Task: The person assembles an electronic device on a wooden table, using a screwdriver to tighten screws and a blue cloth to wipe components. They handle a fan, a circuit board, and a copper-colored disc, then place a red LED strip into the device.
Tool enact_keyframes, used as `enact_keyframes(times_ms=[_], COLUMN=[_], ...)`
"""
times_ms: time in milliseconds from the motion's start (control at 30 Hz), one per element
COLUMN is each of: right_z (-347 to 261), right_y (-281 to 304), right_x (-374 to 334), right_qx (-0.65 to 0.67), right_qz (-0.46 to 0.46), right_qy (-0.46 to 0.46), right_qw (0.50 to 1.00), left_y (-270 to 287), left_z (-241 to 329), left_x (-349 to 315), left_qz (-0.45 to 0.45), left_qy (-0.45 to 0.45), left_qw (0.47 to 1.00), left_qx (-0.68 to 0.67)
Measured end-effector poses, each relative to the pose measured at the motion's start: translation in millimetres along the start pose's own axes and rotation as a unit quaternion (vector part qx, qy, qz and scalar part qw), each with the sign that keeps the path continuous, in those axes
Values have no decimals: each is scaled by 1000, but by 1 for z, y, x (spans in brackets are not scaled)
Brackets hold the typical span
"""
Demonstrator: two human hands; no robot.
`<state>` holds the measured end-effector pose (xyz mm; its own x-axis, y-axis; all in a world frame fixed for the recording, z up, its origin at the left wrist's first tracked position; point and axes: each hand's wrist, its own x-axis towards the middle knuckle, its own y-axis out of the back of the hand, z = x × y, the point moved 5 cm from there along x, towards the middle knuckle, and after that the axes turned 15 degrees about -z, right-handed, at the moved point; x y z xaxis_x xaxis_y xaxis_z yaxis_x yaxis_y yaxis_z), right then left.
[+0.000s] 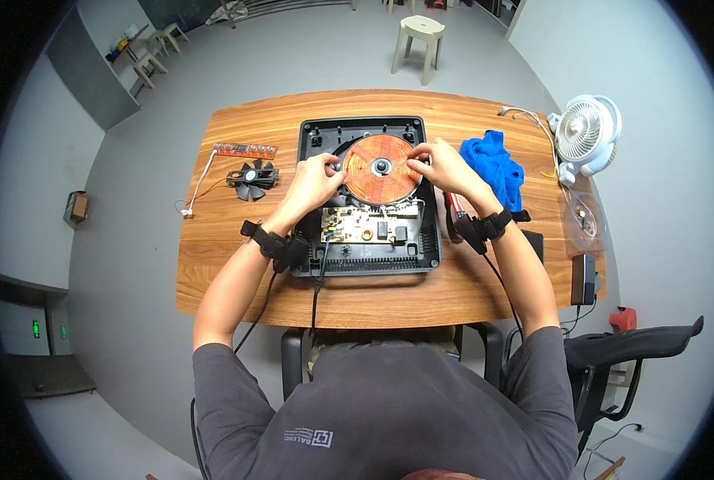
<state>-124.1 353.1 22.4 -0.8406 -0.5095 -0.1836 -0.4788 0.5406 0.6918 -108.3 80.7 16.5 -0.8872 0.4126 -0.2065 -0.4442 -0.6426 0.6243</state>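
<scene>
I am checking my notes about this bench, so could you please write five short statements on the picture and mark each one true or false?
1. The left hand and right hand are at opposite sides of the copper-coloured coil. True.
2. The blue cloth lies left of the black housing. False: the blue cloth lies right of the black housing.
3. The small black fan lies outside the housing. True.
4. The circuit board is outside the housing. False: the circuit board is inside it.
5. The white fan is right of the cloth. True.
</scene>
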Motion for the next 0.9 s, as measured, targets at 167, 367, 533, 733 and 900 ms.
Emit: enact_keyframes(times_ms=[167,367,533,733,900], right_z=[11,24,28,31,-8], right_y=[0,0,1,-4,-3], right_x=[6,20,27,35,17], right_qx=[-70,-68,-21,96,58], right_qz=[71,59,24,-48,-66], right_qy=[-30,-46,-63,-36,-24], right_qw=[995,995,997,994,996], left_y=[0,-4,-3,-6,-7], left_z=[-3,0,-13,-19,-20], left_x=[4,5,1,1,-25], left_qz=[1,32,57,-8,-71], left_qy=[19,10,12,29,58], left_qw=[1000,999,993,985,973], left_qx=[10,-34,-104,-171,-213])
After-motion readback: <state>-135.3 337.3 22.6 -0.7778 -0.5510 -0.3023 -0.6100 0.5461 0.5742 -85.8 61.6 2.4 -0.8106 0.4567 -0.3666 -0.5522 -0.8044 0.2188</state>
